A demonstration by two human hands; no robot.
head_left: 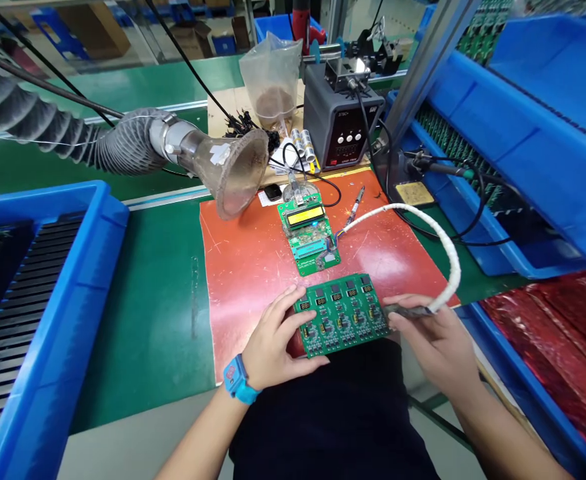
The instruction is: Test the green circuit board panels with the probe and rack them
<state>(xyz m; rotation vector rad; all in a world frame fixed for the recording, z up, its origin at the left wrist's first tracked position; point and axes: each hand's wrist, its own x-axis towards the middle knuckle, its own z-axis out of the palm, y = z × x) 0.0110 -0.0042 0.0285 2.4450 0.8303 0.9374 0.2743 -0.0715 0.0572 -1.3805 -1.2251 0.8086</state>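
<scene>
A green circuit board panel (340, 317) with a row of small digit displays lies at the mat's front edge, partly over my lap. My left hand (280, 340) grips its left end, fingers on top and thumb along the front edge. In my right hand (433, 337) is a dark probe (407, 311) on a white-wrapped cable (447, 247); its tip is close to the panel's right edge, and I cannot tell whether it touches. Behind the panel sits a green programmer board (309, 237) with a lit yellow screen and a teal socket, joined to that cable.
A fume extraction funnel (243, 173) hangs over the red mat (243, 267). Behind are a soldering station (343, 120) and a plastic bag (273, 80). A pen (356, 203) lies on the mat. Blue bins (87, 240) flank both sides; a soldering iron (437, 163) rests at right.
</scene>
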